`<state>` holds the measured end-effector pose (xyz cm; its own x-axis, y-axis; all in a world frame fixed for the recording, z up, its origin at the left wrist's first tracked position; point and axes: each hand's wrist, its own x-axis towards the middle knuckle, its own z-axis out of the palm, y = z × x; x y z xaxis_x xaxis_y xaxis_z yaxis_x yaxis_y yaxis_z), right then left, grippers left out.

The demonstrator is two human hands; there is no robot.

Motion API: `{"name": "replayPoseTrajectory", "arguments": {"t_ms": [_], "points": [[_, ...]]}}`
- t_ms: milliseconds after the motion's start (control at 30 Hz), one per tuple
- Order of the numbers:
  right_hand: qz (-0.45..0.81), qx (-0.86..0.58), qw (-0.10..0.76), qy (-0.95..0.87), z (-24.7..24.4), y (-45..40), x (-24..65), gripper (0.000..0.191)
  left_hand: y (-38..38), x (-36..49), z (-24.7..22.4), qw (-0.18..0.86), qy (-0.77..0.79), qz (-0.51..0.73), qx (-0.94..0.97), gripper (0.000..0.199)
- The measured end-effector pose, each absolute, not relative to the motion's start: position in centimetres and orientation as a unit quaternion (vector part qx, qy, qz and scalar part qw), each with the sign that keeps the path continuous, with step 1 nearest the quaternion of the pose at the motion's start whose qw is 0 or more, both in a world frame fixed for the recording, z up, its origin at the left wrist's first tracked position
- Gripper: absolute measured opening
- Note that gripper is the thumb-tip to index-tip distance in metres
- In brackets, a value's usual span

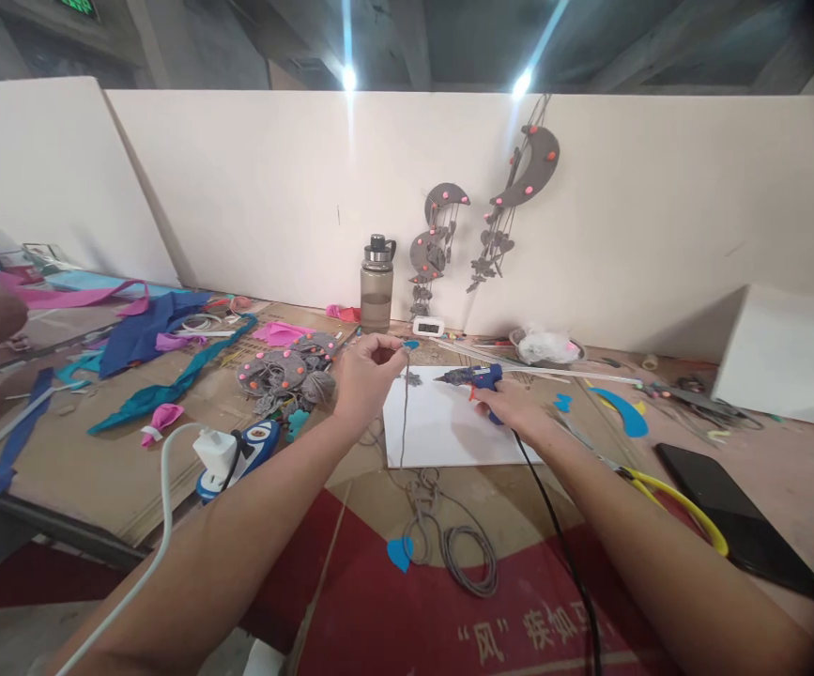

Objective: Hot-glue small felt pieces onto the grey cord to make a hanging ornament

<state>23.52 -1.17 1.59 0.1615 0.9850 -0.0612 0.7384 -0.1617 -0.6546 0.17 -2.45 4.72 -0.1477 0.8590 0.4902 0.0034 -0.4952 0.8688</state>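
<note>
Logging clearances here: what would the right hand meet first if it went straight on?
The glue gun in the right hand leads; its nozzle would probably meet the small grey piece first, then the cord hanging from the left hand, though depth is unclear.

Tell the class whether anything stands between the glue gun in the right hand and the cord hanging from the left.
Nothing visible stands upright between the glue gun and the grey cord below the left hand. Only a small grey piece shows in the gap, seemingly lying low on the white board.
</note>
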Motion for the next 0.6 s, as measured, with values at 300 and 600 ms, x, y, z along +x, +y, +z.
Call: {"name": "replayPoseTrajectory", "arguments": {"t_ms": [300, 600], "points": [[-0.021, -0.741, 0.159, -0.652, 2.1, -2.2, 23.6, 0.039, -3.0, 0.8, 4.5, 0.370, 0.349, 0.631, 0.586, 0.015], [0.218, -0.441, 0.522, -0.697, 4.7, -6.8, 16.3, 0.019, -3.7, 0.7, 4.7, 0.208, 0.410, 0.613, 0.643, 0.007]]}}
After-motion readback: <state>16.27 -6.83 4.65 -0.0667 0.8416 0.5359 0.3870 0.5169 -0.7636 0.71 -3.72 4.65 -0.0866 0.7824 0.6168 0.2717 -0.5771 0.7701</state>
